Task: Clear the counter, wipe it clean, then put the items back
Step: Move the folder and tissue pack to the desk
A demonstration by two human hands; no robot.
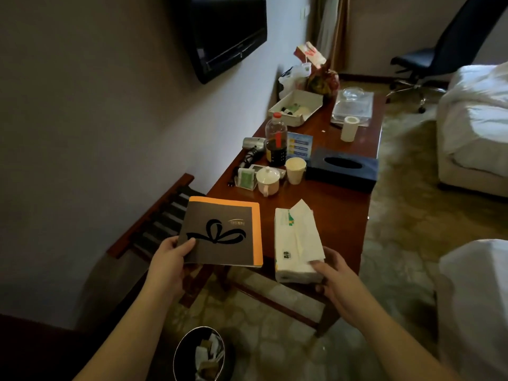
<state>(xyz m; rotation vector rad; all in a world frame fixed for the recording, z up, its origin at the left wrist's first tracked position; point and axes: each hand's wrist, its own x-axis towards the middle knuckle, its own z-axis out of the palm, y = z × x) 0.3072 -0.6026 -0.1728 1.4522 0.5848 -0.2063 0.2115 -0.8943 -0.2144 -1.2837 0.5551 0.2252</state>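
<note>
Left hand: the left hand [171, 257] grips the near left corner of a booklet [221, 231], thumb on the cover, fingers hidden beneath.
Booklet: dark cover with an orange border and a black bow; its far part is over the near end of the counter [335, 196], its near edge juts past it. Whether it rests on the wood cannot be told.
Right hand: the right hand [334, 276] holds the near end of a tissue pack [297, 243], thumb on top, fingers curled round the end and underside.
Tissue pack: white, one sheet sticking up, just right of the booklet at the counter's near end; its near end overhangs the edge.
Mid-counter: a lidded cup [268, 180], a paper cup [295, 166], a dark bottle [276, 140] and a blue tissue box [342, 165] stand close together; a hair dryer [253, 149] lies by the wall, partly hidden behind the bottle.
Far end: a white tray [295, 107], its contents too small to make out, a paper roll [349, 128] and bags [310, 72].
Floor: a bin [199, 353], cut off by the bottom edge.
Wall: a TV [222, 31], its top out of view.
</note>
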